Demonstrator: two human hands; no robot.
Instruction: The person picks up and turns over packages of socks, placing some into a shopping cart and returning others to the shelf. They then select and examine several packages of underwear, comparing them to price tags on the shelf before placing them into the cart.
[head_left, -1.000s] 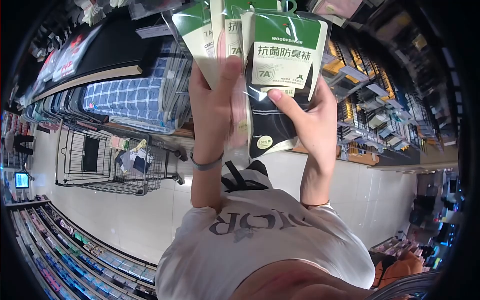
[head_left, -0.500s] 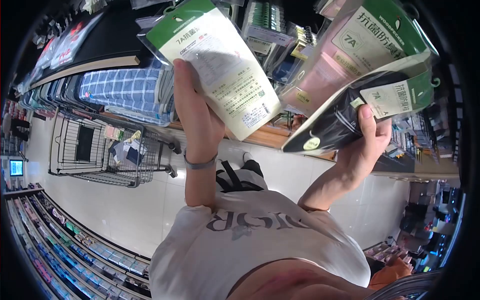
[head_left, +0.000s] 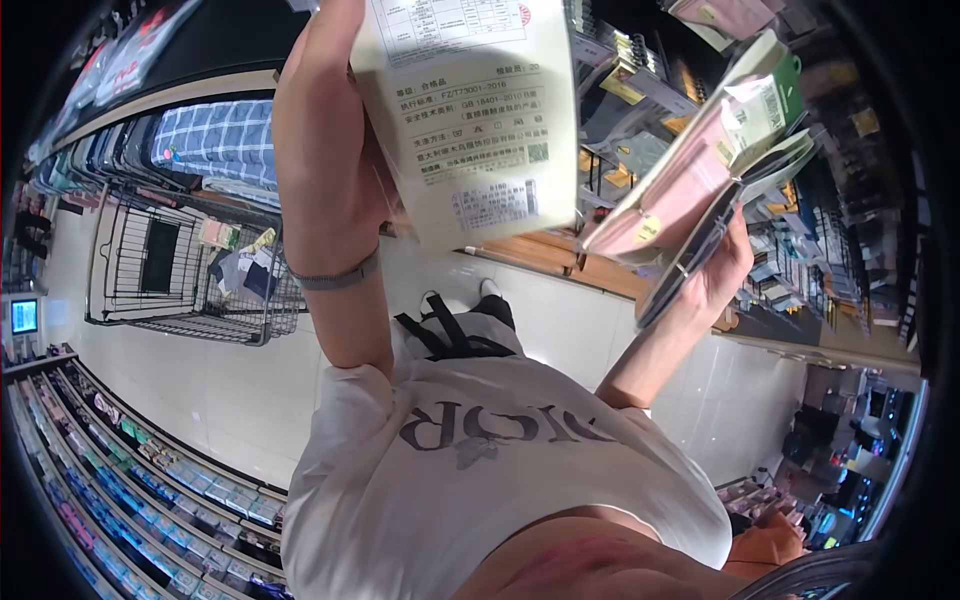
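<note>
My left hand (head_left: 325, 160), with a band at the wrist, is closed on a sock pack (head_left: 470, 130). The pack's cream back card, printed with text and a barcode, faces me, close to the camera, and its top runs out of view. My right hand (head_left: 722, 270) grips two more sock packs on the right. The black sock pack (head_left: 690, 255) is seen nearly edge-on against the fingers. Beside it leans the pink sock pack (head_left: 675, 195), with a green-topped card. Both are tilted.
A wire shopping cart (head_left: 180, 270) with several packs inside stands on the left. Folded checked bedding (head_left: 215, 145) lies on a shelf above it. Hanging packs (head_left: 800, 240) fill the racks on the right. A low display of small goods (head_left: 140, 480) runs along the lower left.
My left hand has brought its pack nearer to the camera. The two packs in my right hand have turned from facing me to nearly edge-on.
</note>
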